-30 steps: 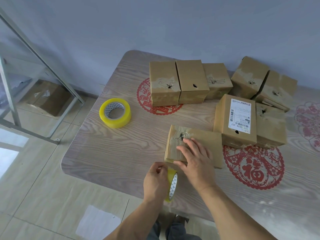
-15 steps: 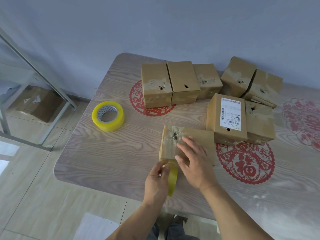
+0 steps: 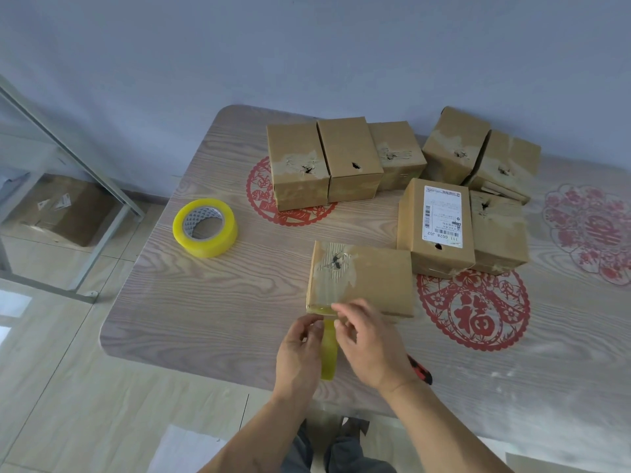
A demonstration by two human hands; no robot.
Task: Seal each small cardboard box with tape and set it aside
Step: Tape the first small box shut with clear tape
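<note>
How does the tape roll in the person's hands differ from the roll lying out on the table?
The roll in hand stands on edge near the table's front edge, held by the left hand and right hand; the spare roll lies flat, untouched, its core facing up. The held roll has tape running onto the near box; the spare roll touches no box. Both are yellowish packing tape.

I see the box (image 3: 362, 279) nearest me on the table (image 3: 211, 312), a tape roll (image 3: 205, 227) to its left, and seven boxes (image 3: 392, 172) grouped behind it and to its right.
</note>
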